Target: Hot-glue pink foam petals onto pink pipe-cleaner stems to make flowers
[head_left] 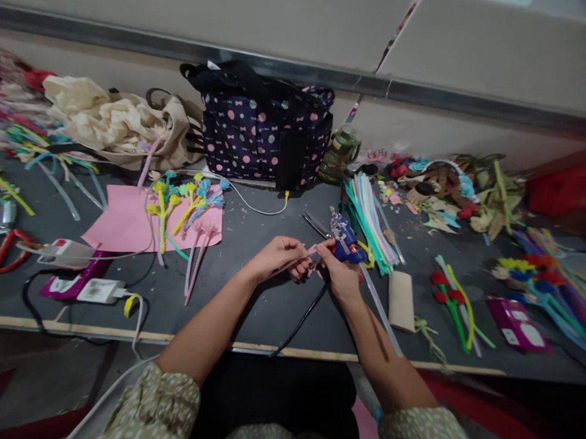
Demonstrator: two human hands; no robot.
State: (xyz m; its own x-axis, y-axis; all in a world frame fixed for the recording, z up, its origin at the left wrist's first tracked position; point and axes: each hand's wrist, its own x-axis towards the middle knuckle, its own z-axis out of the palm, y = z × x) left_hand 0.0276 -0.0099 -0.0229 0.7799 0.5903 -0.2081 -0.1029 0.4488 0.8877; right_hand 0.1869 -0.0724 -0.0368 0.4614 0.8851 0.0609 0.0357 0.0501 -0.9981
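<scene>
Over the middle of the dark table, my left hand [283, 255] is closed on a thin pink stem [297, 261] with small pink pieces near its end. My right hand [338, 266] is closed at the upper end of the same stem, fingertips pinched together. Just beyond my right hand lies a blue glue gun [345, 240], and a clear glue stick [377, 306] runs beside my right forearm. Dark-bladed scissors [317, 226] with red and yellow handles lie partly hidden by the gun and my right hand.
Pink paper [121, 217] at the left bears yellow, blue and pink flower stems. A polka-dot bag [243, 134] stands behind with a phone [290, 158] against it. Bundled stems [371, 219], a cardboard roll [401, 302] and red flowers [440, 278] lie right. Cables cross the left side.
</scene>
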